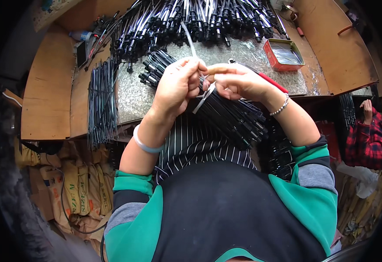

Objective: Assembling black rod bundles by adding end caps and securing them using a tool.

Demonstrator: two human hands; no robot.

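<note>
Here our left fingers (194, 78) pinch the tie (189, 38), likely pliable, best held by its tail; right fingers (227, 69): hold unclear.

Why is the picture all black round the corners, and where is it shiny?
Head view: the fisheye lens leaves dark corners and bends the wooden panel near the rim; head view, top: bright glints streak the silver rods; head view, middle: the left hand and right hand look fairly sharp.
</note>
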